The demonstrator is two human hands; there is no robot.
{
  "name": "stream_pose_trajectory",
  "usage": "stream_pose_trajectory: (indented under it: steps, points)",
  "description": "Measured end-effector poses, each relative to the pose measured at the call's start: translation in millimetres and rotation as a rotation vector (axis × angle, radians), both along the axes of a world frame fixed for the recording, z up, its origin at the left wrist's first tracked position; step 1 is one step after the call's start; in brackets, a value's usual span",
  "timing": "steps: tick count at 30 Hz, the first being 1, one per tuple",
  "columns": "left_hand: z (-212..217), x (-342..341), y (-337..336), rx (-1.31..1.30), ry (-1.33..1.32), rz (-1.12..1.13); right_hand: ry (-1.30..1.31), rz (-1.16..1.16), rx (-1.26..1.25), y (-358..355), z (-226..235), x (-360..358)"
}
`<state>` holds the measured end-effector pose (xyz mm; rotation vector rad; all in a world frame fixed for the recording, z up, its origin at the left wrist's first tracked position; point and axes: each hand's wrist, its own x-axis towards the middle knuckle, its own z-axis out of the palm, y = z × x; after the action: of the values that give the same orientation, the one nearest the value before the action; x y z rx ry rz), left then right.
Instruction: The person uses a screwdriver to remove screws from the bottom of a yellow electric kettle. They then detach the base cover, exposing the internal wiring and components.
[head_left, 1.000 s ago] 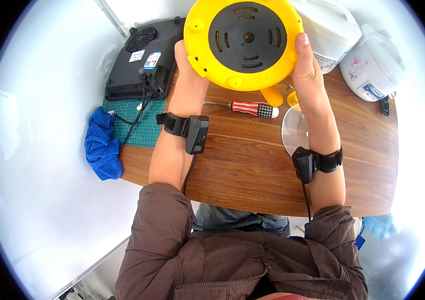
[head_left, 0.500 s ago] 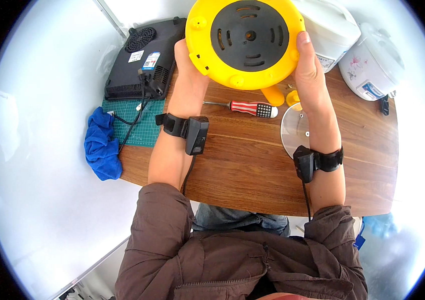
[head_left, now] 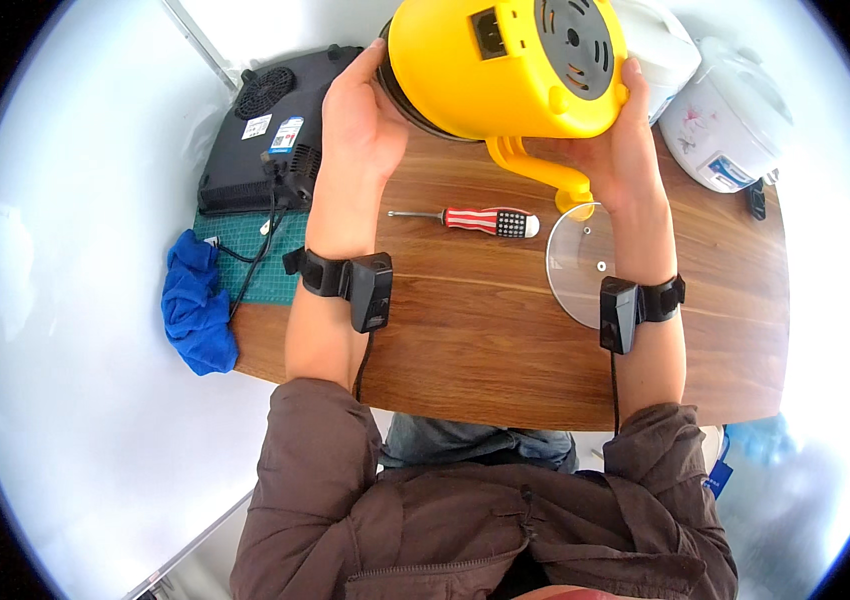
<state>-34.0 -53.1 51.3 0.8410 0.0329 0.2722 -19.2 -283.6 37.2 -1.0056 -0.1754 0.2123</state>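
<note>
A yellow electric cooking pot (head_left: 465, 85) is raised over the far part of the table, tipped onto its side. Its slotted black underside (head_left: 585, 58) faces up and right, and a square black power socket (head_left: 490, 33) shows on its wall. My left hand (head_left: 360, 125) grips the dark rim end. At the base end, my right hand (head_left: 625, 150) has its thumb along the edge, its other fingers partly hidden. The yellow handle (head_left: 525, 168) points down toward me. Below lie a red-and-white-striped screwdriver (head_left: 485, 221) and a clear round lid (head_left: 570, 265) with a yellow knob.
At the left, a black appliance with a fan grille (head_left: 263, 130) lies partly on a green cutting mat (head_left: 285, 250), beside a crumpled blue cloth (head_left: 200, 305). A white rice cooker (head_left: 725, 115) and another white appliance (head_left: 660, 55) stand at the back right of the wooden table (head_left: 475, 330).
The pot has turned from its base facing me to lying sideways, bringing its wall, socket and handle into view. Both hands have shifted with it.
</note>
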Motion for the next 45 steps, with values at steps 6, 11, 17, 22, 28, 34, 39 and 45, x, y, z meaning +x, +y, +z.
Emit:
stream_pose_trajectory:
  steps: [6,11,17,22,28,34,39,45]
  points:
    - [1.1,-3.0,3.2,-0.018,-0.072,-0.09,0.108,0.062,0.116,-2.3,6.5,-3.1]
    - [12.3,-13.3,-8.2,0.075,-0.128,0.05,0.154,0.203,0.357,-5.7,-6.9,7.7]
    - [19.3,-25.9,-8.9,0.172,-0.187,0.056,0.123,0.236,0.486,-5.9,-18.9,12.3]
    - [19.6,-26.0,-9.0,0.182,-0.226,-0.004,0.16,0.132,0.487,-5.4,-20.0,11.8]
    - [19.4,-27.3,-28.6,0.342,-0.196,0.127,0.222,-0.151,0.352,13.3,-6.9,-2.9]
    - [4.5,-10.2,-12.5,0.164,-0.114,0.096,-0.065,-0.262,0.015,18.1,-1.1,-7.4]
    - [0.4,-4.5,-9.5,0.024,-0.057,0.029,-0.546,-0.536,-0.512,15.9,-0.2,-8.9]
    - [-1.8,-5.0,-9.9,0.069,-0.108,0.064,-0.872,-0.832,-0.909,12.4,33.2,-33.0]
